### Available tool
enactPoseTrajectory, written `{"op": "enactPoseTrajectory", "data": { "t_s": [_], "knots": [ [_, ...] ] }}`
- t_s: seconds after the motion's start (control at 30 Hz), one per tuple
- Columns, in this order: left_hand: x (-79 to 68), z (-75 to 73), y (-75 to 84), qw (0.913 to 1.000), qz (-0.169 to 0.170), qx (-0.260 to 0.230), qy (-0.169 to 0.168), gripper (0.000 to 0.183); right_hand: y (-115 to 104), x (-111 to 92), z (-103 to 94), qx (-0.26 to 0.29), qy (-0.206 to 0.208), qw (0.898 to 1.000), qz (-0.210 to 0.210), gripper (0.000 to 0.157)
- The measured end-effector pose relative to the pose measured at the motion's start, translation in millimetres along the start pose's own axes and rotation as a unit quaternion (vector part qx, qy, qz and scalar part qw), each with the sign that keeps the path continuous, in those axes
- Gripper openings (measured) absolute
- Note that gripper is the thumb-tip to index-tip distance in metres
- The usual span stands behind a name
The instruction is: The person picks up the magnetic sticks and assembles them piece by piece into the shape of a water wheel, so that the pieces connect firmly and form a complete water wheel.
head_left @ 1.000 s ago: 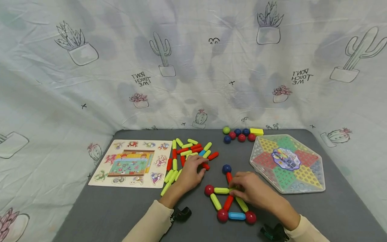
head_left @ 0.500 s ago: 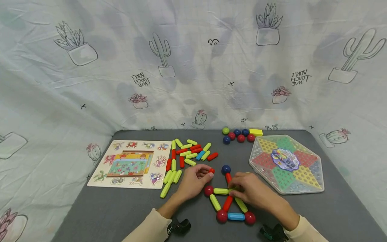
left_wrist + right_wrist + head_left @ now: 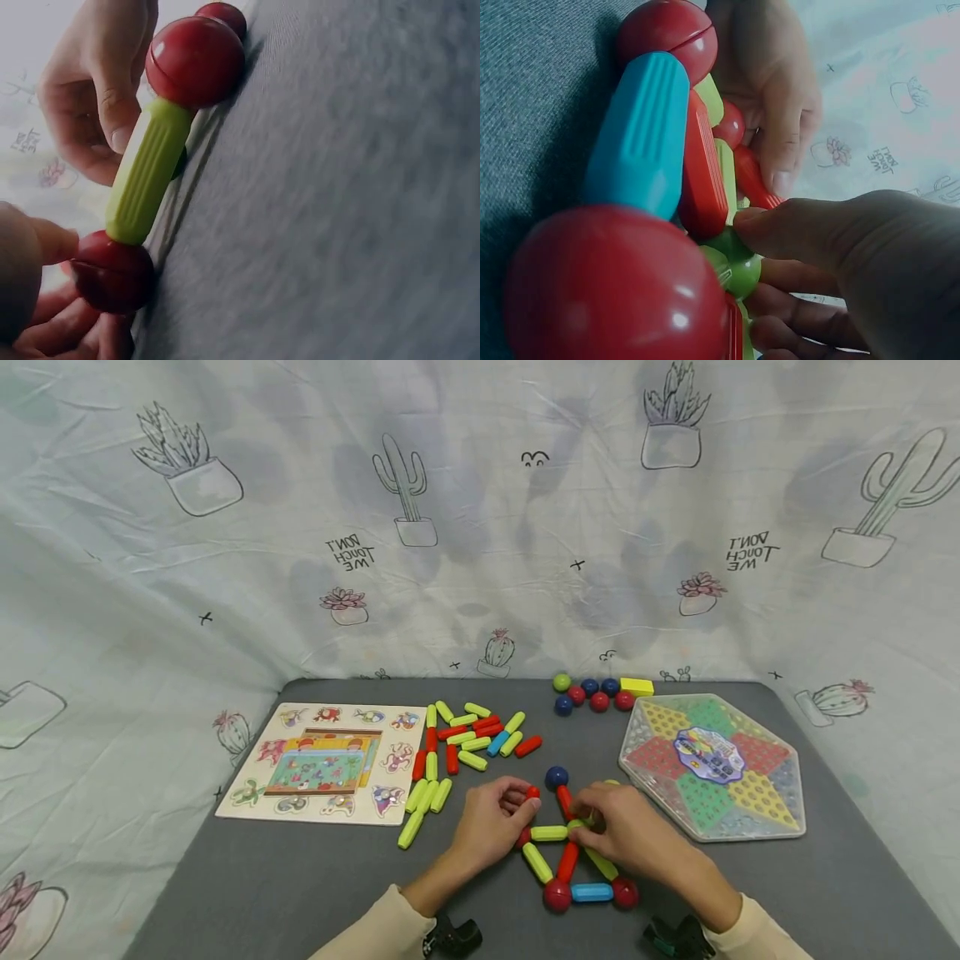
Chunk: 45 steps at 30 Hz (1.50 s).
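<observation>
On the dark table, magnetic rods and balls form a figure: a blue ball [image 3: 557, 777] at its top, a light blue rod [image 3: 592, 892] between two red balls [image 3: 557, 895] at its near side. My left hand [image 3: 491, 820] holds a red rod [image 3: 754, 180] beside the left red ball [image 3: 112, 274]; its fingers partly hide both in the head view. My right hand [image 3: 628, 828] pinches the green ball [image 3: 742, 266] at the figure's centre, where several rods meet. A yellow-green rod [image 3: 150, 169] runs from the left red ball to a near one.
Loose yellow-green, red and blue rods [image 3: 472, 760] lie left of the figure. A puzzle board [image 3: 247, 806] is at the far left, a star-patterned hexagonal game box [image 3: 708, 756] at the right. Several balls [image 3: 599, 702] and a yellow block [image 3: 637, 687] sit at the back edge.
My left hand has taken a red rod from beside the loose rods and brought it toward me, to the figure's left red ball. My right hand stays at the centre.
</observation>
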State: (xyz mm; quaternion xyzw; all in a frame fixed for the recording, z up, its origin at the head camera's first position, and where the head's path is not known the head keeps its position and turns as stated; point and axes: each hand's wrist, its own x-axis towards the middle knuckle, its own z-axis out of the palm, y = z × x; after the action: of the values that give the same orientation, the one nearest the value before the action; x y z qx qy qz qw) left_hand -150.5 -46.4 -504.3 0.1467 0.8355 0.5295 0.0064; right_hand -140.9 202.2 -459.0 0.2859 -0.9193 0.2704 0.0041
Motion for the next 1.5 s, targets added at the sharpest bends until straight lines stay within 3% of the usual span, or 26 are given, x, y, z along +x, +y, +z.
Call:
{"op": "enactPoseTrajectory", "data": {
  "t_s": [0.2,0.37,0.67,0.8,0.93,1.03,1.3,1.5],
  "knots": [
    [-0.9,-4.6,5.2,0.9944,0.016,0.104,-0.003,0.019,-2,10,11.2,-0.042,0.058,0.996,0.054,0.012],
    [-0.9,-3.0,3.3,0.984,0.013,0.177,-0.013,0.026,-5,23,20.3,-0.066,0.032,0.993,0.097,0.02],
    [-0.5,-0.4,4.8,0.9771,0.017,0.212,-0.004,0.024,-8,26,23.4,-0.031,0.025,0.995,0.091,0.008],
    [-1.9,0.2,5.2,0.9771,0.018,0.212,0.007,0.023,-5,24,19.7,-0.02,0.011,0.998,0.058,0.013],
    [-4.8,1.2,4.8,0.9769,0.03,0.211,0.011,0.048,-4,15,11.0,-0.018,-0.002,1.0,0.015,0.018],
    [-5.5,0.5,3.9,0.9769,0.05,0.208,0.002,0.052,-5,7,5.1,-0.02,-0.005,1.0,-0.014,0.016],
    [-6.3,-11.2,-1.3,0.981,0.076,0.178,-0.007,0.036,-4,-4,2.5,-0.031,0.004,0.998,-0.048,0.013],
    [-1.0,-25.5,-7.9,0.9879,0.093,0.113,-0.05,0.009,6,-14,1.4,-0.031,0.018,0.998,-0.058,0.016]
  ]
}}
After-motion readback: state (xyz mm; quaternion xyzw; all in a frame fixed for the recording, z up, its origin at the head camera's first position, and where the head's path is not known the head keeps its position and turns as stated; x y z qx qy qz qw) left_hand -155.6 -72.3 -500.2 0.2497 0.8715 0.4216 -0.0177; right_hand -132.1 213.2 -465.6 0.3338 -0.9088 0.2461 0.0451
